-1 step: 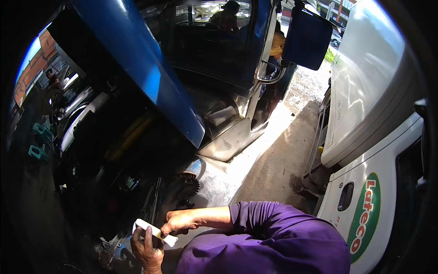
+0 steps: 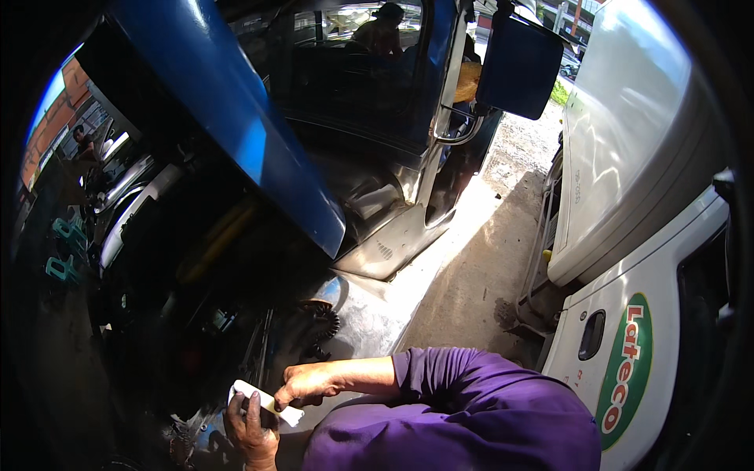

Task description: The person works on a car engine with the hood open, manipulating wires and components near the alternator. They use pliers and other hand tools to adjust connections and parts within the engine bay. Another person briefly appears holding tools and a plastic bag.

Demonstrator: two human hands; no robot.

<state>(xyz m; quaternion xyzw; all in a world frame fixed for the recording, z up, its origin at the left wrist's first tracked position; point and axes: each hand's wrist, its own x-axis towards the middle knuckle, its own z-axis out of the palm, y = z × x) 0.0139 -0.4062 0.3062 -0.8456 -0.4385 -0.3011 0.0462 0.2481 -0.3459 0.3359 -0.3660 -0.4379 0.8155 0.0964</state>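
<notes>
My left hand (image 2: pixel 251 433) is closed around a white, elongated object (image 2: pixel 253 391) with a ragged, crumpled right end. From the right, my right hand (image 2: pixel 310 383) reaches across with bent fingers. Its fingertips press at the object's right part, and whatever may be pinched between them is too small to make out. Both hands are over the dark, open engine area of a vehicle, near its silver metal fender (image 2: pixel 365 318). Above my hands lies a black coiled hose (image 2: pixel 326 318). Dark smudges mark my fingers.
A raised blue panel (image 2: pixel 236 129) slants over the engine area. A dark mirror (image 2: pixel 518 63) juts from the vehicle. On the right stands a white truck (image 2: pixel 569 330), with a concrete strip (image 2: pixel 463 290) between. Far left are a seated person (image 2: pixel 84 143) and green stools (image 2: pixel 61 268).
The scene has shifted very slightly to the left in view. Both hands keep practically the same place and hold on the white object.
</notes>
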